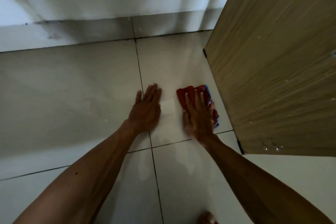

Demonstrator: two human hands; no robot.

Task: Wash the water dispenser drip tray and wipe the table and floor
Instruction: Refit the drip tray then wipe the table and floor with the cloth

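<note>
Our right grip (198,116) pressed the red cloth (181,92) flat-fingered on the floor (72,87), left grip (145,109) released, bracing; we judged overlapping strokes best.

I see a red cloth (189,93) with a blue edge, crumpled flat on the pale, glossy tiled floor (81,87) just toward three o'clock of centre, my right hand (198,116) pressing it down with straight fingers

Two hands, left hand (145,109) and right hand (198,116); one cloth (183,93); one cabinet (281,69); perhaps one foot (207,218) at the floor's (72,87) near edge.
</note>
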